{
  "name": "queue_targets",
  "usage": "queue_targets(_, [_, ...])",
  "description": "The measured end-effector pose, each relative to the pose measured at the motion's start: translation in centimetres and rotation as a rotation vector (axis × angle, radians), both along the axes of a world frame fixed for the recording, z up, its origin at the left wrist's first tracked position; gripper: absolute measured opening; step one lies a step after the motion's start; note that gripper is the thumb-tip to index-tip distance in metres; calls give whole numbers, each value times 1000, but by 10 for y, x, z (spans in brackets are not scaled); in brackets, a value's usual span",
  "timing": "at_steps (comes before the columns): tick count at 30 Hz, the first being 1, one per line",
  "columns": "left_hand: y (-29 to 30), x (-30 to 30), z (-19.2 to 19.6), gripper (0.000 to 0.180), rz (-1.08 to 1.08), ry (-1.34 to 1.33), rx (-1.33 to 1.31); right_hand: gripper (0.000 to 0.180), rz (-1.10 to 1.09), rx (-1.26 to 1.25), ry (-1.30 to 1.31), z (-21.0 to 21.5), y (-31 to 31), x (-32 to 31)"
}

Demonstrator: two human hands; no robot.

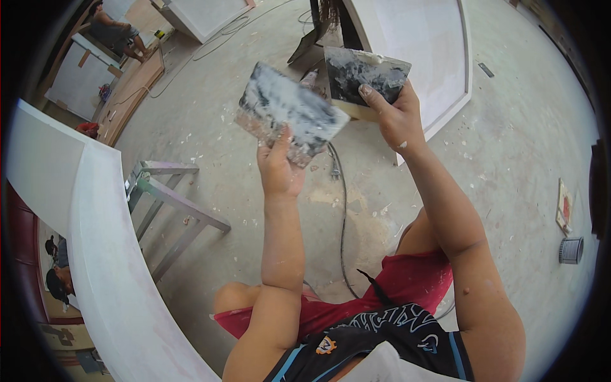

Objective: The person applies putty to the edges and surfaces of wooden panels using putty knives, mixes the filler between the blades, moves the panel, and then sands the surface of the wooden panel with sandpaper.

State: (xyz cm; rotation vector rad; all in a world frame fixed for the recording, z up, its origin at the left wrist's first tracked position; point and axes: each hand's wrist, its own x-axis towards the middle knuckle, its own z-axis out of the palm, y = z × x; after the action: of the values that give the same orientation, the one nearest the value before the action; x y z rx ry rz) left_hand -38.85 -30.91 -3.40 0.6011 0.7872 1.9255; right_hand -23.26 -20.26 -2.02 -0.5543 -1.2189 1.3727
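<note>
My left hand point(278, 169) is closed on the lower edge of a flat rectangular putty board point(286, 102), thumb on top. White filler is smeared over the board's dark face. Just right of it, my right hand point(401, 121) grips a dark, square putty spreader point(356, 71) by its side, thumb across the face. A lump of white filler sits along the spreader's top edge, and a pale yellowish strip runs along its bottom. The two tools are held close together above the floor; whether they touch I cannot tell. The fingers beneath both tools are hidden.
A curved white panel point(108, 254) rises at my left beside a metal trestle point(184, 204). Another white panel point(420, 38) stands ahead. A black cable with a plug point(335, 170) crosses the floor. A can point(571, 250) stands far right. Other people point(118, 32) are at the left.
</note>
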Motion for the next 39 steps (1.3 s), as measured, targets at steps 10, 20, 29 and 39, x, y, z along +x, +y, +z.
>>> queue_targets(10, [2, 10, -4, 49, 325, 149, 20, 32, 179, 180, -182, -8, -31, -13])
queue_targets(20, [-13, 5, -6, 36, 419, 345, 2, 28, 338, 141, -453, -12, -27, -9])
queue_targets(29, [-20, 2, -14, 30, 513, 563, -101, 24, 445, 182, -725, -3, -24, -14])
queue_targets(39, [-17, -10, -40, 23, 477, 729, -17, 15, 732, 58, -838, -3, -15, -8])
